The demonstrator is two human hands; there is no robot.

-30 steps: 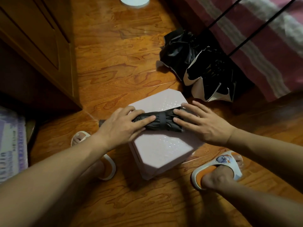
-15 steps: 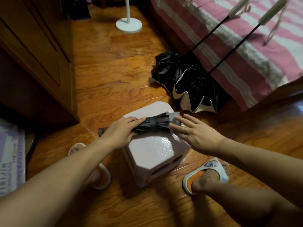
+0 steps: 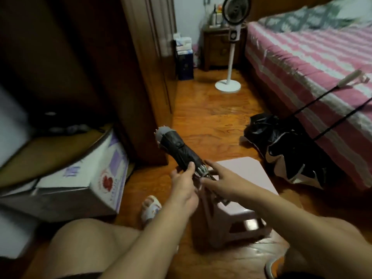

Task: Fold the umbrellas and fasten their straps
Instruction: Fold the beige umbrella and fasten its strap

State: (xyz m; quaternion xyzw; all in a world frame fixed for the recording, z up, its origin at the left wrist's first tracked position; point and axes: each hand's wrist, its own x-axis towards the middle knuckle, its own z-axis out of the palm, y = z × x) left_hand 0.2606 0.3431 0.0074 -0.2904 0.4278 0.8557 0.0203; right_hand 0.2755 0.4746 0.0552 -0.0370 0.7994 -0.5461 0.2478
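A folded dark grey umbrella [image 3: 179,150] is lifted off the pink stool [image 3: 247,174] and points up and to the left. My left hand [image 3: 184,186] grips its lower end, thumb laid along the canopy. My right hand [image 3: 219,181] holds the same end from the right, fingers near the handle, which is mostly hidden. Two unfolded black umbrellas [image 3: 285,152] lie slumped on the floor against the bed, their long shafts [image 3: 322,99] leaning up onto the bedspread.
A pink-striped bed [image 3: 314,63] fills the right side. A dark wooden wardrobe [image 3: 128,77] stands on the left, with cardboard boxes [image 3: 96,178] beside it. A white standing fan [image 3: 231,57] and a nightstand [image 3: 219,47] are at the back. My sandalled feet [image 3: 151,208] rest on the wooden floor.
The folded umbrella lay flat across the stool under both hands; now it is raised and tilted, both hands at its lower end. The view has swung upward toward the room.
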